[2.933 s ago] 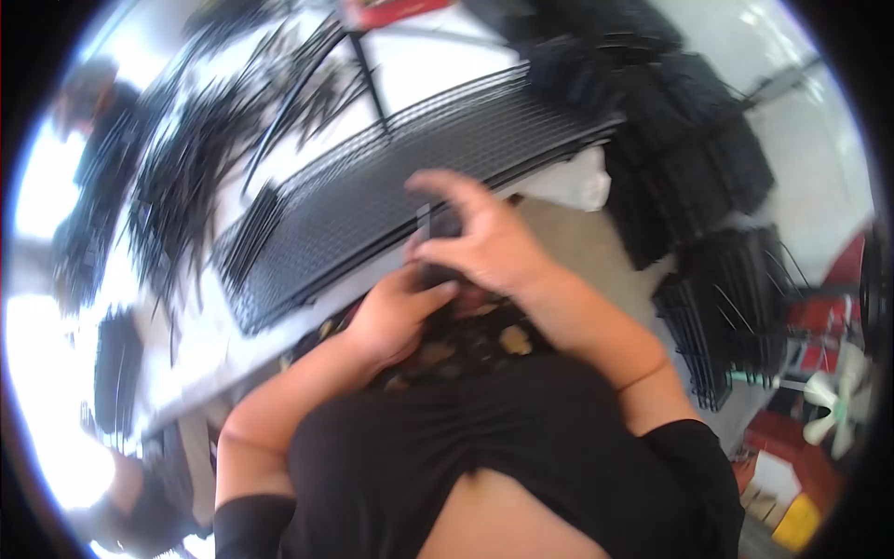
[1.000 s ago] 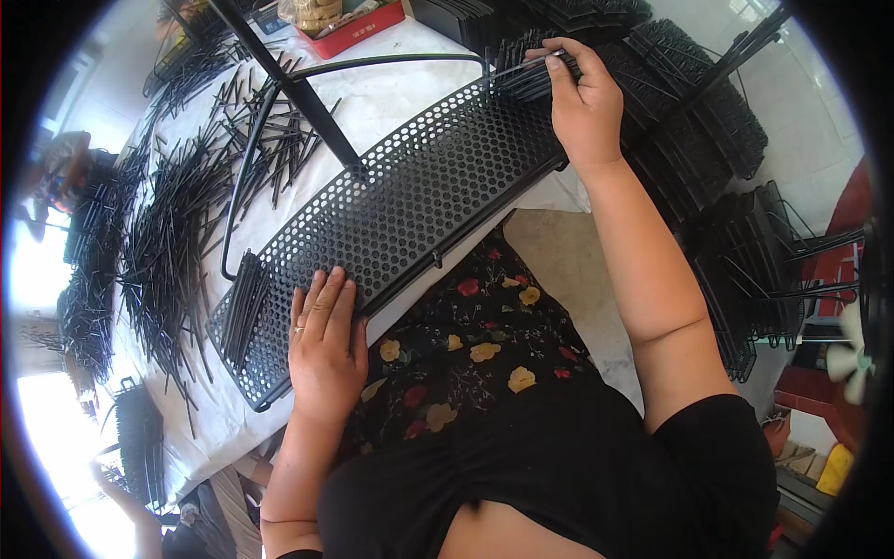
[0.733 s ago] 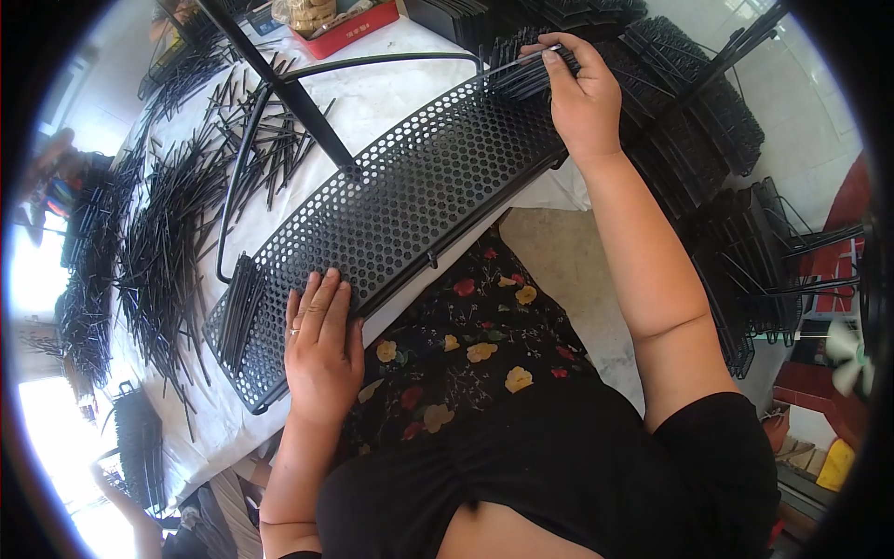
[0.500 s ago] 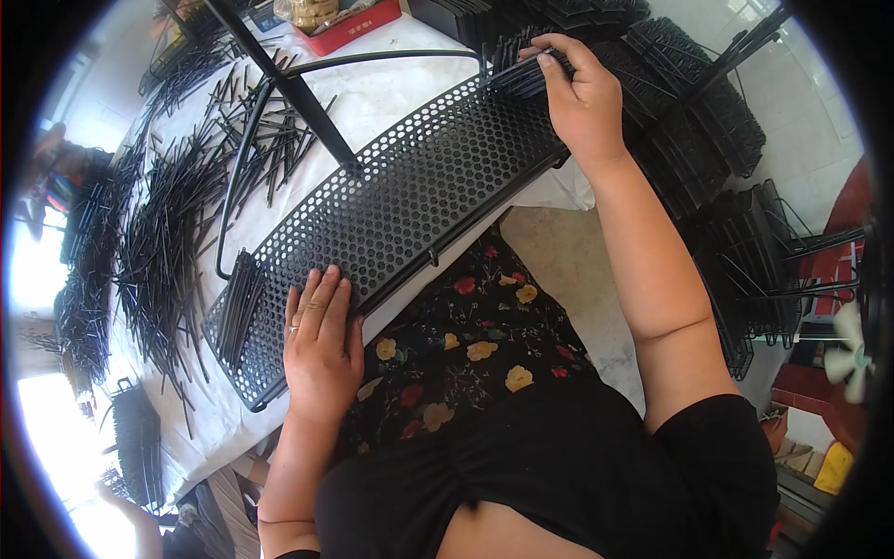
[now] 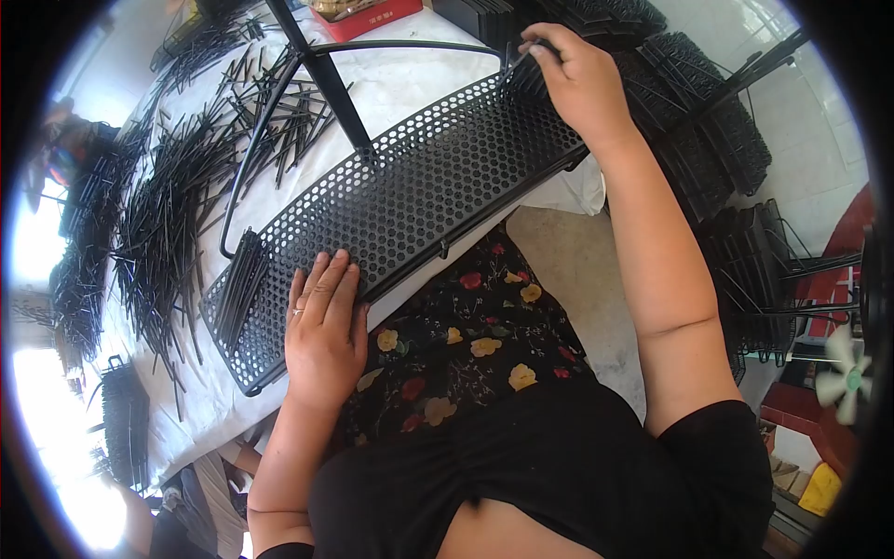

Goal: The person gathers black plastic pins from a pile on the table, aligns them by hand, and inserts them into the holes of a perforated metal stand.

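Observation:
A long, curved black perforated metal panel with a black rod frame slants across the table in front of me. My left hand lies flat near its lower left part, fingers stretched out over the holes, a ring on one finger. Just left of it, a row of thin black strips stands at the panel's left end. At the far right end, my right hand is bent with thumb and fingers closed on dark strips, which the hand partly hides.
Loose black strips are heaped on the white-covered table. A red box stands at the back. Stacked black racks crowd the right side, above a small fan. Part of another person shows at lower left.
My right hand has risen slightly at the panel's right end, and fewer strips show beneath its fingers. My left hand stays flat on the panel. The whole view has shifted a little.

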`<state>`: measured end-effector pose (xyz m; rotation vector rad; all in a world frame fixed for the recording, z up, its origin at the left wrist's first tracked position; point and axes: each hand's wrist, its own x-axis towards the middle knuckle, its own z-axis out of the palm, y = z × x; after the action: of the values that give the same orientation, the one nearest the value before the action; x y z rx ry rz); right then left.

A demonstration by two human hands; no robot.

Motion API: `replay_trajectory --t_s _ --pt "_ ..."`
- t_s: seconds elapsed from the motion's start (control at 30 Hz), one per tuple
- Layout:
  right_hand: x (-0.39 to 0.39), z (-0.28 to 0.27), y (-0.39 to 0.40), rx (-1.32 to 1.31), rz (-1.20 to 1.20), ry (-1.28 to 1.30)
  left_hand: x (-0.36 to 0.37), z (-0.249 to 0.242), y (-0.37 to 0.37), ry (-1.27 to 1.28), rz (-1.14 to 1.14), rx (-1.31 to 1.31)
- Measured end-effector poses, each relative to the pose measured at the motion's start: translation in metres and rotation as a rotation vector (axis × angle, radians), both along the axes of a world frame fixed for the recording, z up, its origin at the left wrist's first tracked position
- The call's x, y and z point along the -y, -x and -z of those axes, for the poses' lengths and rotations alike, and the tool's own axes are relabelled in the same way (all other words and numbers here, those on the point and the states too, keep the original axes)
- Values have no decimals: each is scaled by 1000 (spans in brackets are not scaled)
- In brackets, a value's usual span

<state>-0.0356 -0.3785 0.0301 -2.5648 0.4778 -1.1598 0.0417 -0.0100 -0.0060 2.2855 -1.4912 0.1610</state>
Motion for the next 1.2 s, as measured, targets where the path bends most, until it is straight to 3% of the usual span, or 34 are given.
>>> replay_trajectory --t_s 0.07,0.13,0.37,0.43,0.47,0.57,0.77,0.83,0.93,1.0,1.07,1.13,1.2 --pt "4 1 -7 0 7 28 0 0 0 5 -6 3" --pt "10 -2 -13 -142 94 254 0 0 -1 5 -7 -9" --pt "9 -12 -23 -266 72 31 1 -3 -1 -5 1 -11" --pt "30 11 -26 -173 81 342 1 -2 0 4 2 -11" --pt "37 15 -23 -174 80 342 1 -3 0 3 1 -12" --pt "39 13 -17 -222 74 282 1 -4 0 5 0 -4" --pt "44 8 -4 -245 -9 -85 2 -3 1 14 -1 3" --pt "47 11 -2 -369 128 264 3 -3 1 23 -2 4" --pt "25 2 7 -359 196 391 1 -10 2 11 18 -23" --pt "0 -11 14 -49 76 504 -11 -8 -6 124 48 -70" --pt "-32 -3 24 84 -25 179 -25 -19 -15 205 -62 78" --pt "-60 6 37 77 -53 145 -34 -29 -26 184 -329 278" --pt "-72 26 45 67 -47 0 -43 -19 -46 -10 -545 341"
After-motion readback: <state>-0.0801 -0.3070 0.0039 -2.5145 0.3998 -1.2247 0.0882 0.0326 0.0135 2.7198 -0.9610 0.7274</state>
